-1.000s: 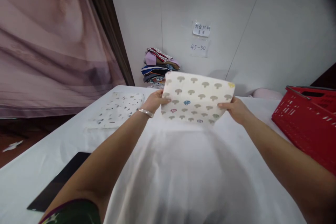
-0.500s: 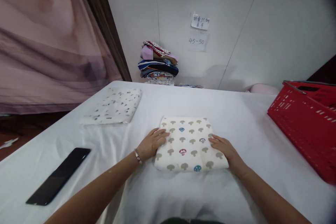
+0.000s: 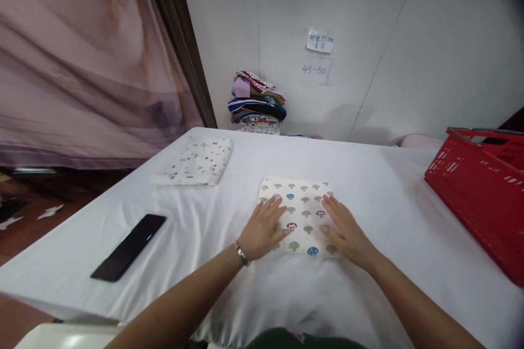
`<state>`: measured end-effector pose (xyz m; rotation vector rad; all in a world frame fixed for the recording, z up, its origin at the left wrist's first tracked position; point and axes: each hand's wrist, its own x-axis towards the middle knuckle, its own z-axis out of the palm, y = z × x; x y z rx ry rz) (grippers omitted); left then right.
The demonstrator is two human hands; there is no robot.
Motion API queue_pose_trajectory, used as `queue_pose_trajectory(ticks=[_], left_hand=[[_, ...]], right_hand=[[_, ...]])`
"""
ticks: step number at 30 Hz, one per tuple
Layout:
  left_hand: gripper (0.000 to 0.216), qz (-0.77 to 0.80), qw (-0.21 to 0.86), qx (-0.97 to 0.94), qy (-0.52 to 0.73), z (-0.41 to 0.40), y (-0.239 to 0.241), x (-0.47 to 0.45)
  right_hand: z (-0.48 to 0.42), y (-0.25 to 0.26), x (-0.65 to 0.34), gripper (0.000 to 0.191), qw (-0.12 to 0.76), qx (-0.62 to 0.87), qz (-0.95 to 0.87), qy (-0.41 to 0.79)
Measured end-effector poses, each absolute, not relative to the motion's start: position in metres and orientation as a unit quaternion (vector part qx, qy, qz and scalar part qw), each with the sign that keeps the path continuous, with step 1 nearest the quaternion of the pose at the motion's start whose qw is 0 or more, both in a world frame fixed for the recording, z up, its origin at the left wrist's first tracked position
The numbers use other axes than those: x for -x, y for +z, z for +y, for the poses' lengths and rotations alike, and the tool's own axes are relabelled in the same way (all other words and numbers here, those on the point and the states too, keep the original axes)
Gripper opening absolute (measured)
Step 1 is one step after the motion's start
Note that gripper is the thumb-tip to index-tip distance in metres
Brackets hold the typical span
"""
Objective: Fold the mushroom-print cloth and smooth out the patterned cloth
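A folded white cloth (image 3: pixel 301 212) printed with grey mushrooms and a few blue, red and purple ones lies flat in front of me. My left hand (image 3: pixel 264 227), with a bracelet at the wrist, rests on the cloth's left part, fingers spread. On the right part lies my right hand (image 3: pixel 346 232), its fingers stretched out and thumb apart. Both palms cover the side edges of the cloth. Farther back on the left is a second folded white cloth (image 3: pixel 200 161) with small dark and grey marks, touched by neither hand.
A white-covered table (image 3: pixel 368 185) bears a black phone-like slab (image 3: pixel 129 248) on the left and a red plastic basket (image 3: pixel 478 191) on the right. Beyond the far edge, a stack of folded fabrics (image 3: pixel 257 101) stands by the wall. A pink curtain (image 3: pixel 82 54) hangs at left.
Both hands have moved from the side edges of the mushroom cloth inward onto its top, fingers now spread flat. My view has shifted slightly, so the surroundings appear farther right.
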<state>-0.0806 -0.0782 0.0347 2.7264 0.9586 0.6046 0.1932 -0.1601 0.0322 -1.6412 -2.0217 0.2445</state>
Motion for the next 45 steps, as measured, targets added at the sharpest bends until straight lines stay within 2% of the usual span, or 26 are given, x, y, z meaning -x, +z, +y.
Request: queue_pose_trajectory(ticks=[3, 6, 11, 14, 18, 22, 26, 29, 35, 42, 45], left_hand=[[0.062, 0.317, 0.068, -0.934, 0.151, -0.095, 0.023, 0.077], [0.062, 0.308, 0.092, -0.936, 0.142, -0.098, 0.017, 0.083], [0.038, 0.385, 0.187, -0.872, 0.237, -0.072, 0.024, 0.086], [0.035, 0.498, 0.208, -0.789, 0.294, -0.037, 0.026, 0.08], [0.03, 0.572, 0.187, -0.758, 0.251, 0.012, 0.026, 0.064], [0.025, 0.518, 0.124, -0.817, 0.222, 0.04, 0.027, 0.041], [0.02, 0.471, 0.117, -0.85, 0.203, 0.049, 0.028, 0.024], [0.019, 0.438, 0.092, -0.873, 0.194, 0.051, 0.027, 0.021], [0.023, 0.384, 0.039, -0.906, 0.174, 0.05, 0.027, 0.02], [0.019, 0.365, 0.042, -0.908, 0.201, 0.052, 0.025, 0.023], [0.016, 0.371, 0.069, -0.902, 0.21, 0.054, 0.023, 0.023]], right_hand=[[-0.168, 0.015, -0.18, 0.061, 0.152, 0.595, -0.786, 0.069], [-0.178, -0.001, -0.181, 0.061, 0.124, 0.599, -0.789, 0.05], [-0.178, 0.008, -0.186, 0.052, 0.158, 0.607, -0.771, 0.11], [-0.153, 0.018, -0.192, 0.046, 0.245, 0.636, -0.722, 0.117], [-0.1, 0.021, -0.207, 0.037, 0.345, 0.681, -0.641, 0.073], [-0.058, 0.02, -0.214, 0.031, 0.302, 0.695, -0.648, 0.073], [-0.035, 0.021, -0.207, 0.029, 0.235, 0.673, -0.699, 0.065], [-0.025, 0.021, -0.204, 0.024, 0.218, 0.664, -0.712, 0.068], [-0.022, 0.02, -0.205, 0.021, 0.17, 0.661, -0.731, -0.001], [-0.017, 0.017, -0.208, 0.013, 0.263, 0.676, -0.687, 0.044], [-0.012, 0.014, -0.21, 0.011, 0.274, 0.699, -0.655, 0.089]])
